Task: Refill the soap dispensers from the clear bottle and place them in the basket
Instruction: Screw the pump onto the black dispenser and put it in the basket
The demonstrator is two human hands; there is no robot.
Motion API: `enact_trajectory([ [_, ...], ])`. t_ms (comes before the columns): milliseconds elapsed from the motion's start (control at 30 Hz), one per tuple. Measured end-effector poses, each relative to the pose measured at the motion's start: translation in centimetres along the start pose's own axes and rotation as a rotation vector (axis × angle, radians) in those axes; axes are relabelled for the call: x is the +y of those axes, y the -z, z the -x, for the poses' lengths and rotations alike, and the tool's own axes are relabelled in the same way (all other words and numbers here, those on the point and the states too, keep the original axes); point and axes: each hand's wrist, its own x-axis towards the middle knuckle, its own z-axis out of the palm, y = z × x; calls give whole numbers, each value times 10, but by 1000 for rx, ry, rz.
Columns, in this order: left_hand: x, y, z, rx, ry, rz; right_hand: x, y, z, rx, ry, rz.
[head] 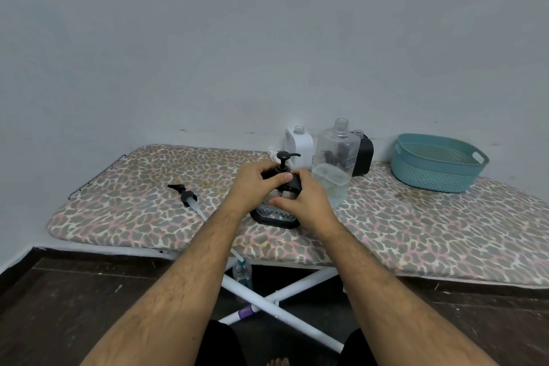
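A glass soap dispenser [274,212] with black base, black collar and black pump head [284,156] stands on the ironing board [416,232]. My left hand [258,180] grips its top at the collar. My right hand [303,199] holds its right side. Just right of it stands the uncapped clear bottle [335,163], partly filled. Behind are an open white dispenser [300,145] and an open black dispenser [363,154]. A loose black pump [185,194] with its tube lies to the left. The teal basket [436,163] sits at the far right.
The board has a leopard-print cover and stands against a grey wall. A white pump piece [271,151] lies by the white dispenser. Below the board are its white crossed legs [267,303] and a small bottle [242,272] on the dark floor.
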Motion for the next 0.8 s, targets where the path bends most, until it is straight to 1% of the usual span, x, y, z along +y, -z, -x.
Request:
enact_trajectory([
  [167, -3, -11, 22, 112, 21, 37, -7, 5, 3, -46, -3, 20],
  [300, -21, -10, 35, 117, 170, 112, -11, 17, 3, -150, -4, 55],
  [367, -30, -10, 38, 108, 205, 119, -11, 24, 3, -204, -12, 34],
  [433, -31, -10, 41, 112, 216, 137, -11, 28, 6, -233, -57, -6],
  [500, -29, -10, 42, 122, 226, 167, -7, 30, 8, -227, -97, -63],
  [567, -27, -11, 43, 133, 234, 192, -6, 32, 13, -209, -110, -111],
  [667, -26, -14, 45, 139, 230, 219, -7, 40, 19, -225, -122, -171],
  [800, -15, -28, 50, 124, 192, 238, -2, 64, 30, -242, -125, -202],
])
